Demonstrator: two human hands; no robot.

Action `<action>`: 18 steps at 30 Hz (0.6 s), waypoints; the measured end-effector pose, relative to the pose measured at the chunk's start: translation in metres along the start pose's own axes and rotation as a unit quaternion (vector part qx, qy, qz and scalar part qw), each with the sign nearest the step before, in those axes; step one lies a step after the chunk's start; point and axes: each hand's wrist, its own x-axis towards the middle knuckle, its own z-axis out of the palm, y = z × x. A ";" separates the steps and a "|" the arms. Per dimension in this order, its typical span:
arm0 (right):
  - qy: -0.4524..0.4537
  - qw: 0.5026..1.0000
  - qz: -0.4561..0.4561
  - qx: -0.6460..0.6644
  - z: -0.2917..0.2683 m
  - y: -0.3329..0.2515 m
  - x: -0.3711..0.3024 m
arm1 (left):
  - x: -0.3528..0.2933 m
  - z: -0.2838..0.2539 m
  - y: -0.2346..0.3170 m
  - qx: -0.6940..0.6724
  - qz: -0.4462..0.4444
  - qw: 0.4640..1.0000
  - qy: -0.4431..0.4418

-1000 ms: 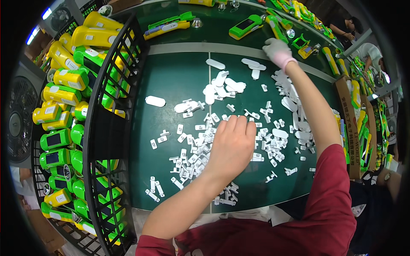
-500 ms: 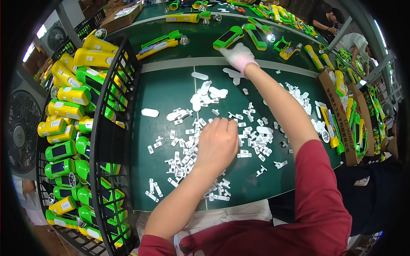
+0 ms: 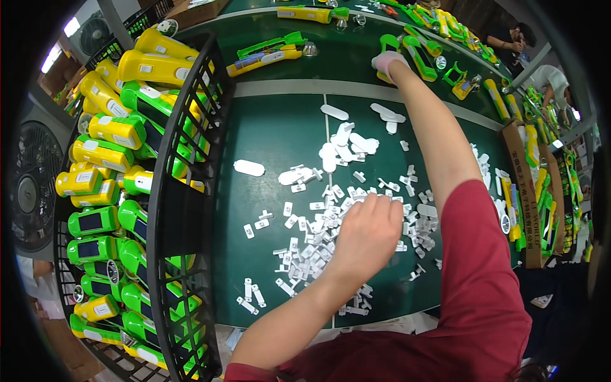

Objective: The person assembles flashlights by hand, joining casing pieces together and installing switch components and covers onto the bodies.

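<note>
Over a spread of small white plastic clips (image 3: 312,254), my bare left hand (image 3: 372,232) is closed in a loose fist, fingertips hidden underneath; whatever it may hold is out of sight. My right hand (image 3: 389,62), in a white and pink glove, reaches to the far belt. Its fingers are closed round a green and yellow flashlight (image 3: 389,43), mostly covered by the hand. Flat oval white covers (image 3: 363,144) lie in a loose group beyond my left hand, with a single white cover (image 3: 249,168) off to the left.
A black crate (image 3: 184,172) piled with green and yellow flashlights (image 3: 114,130) stands at the left. Opened flashlight housings (image 3: 267,54) lie along the far belt (image 3: 356,63). At the right is a cardboard box (image 3: 523,184) with more flashlights. Other people work at the far right.
My view has shifted, so the table appears further right. My right hand has closed round the flashlight on the belt, covering more of it. My left hand stays curled over the clips.
</note>
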 end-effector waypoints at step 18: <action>-0.104 0.878 -0.260 0.388 -0.023 0.092 -0.341 | 0.017 -0.012 -0.007 -0.726 -0.269 0.632 0.036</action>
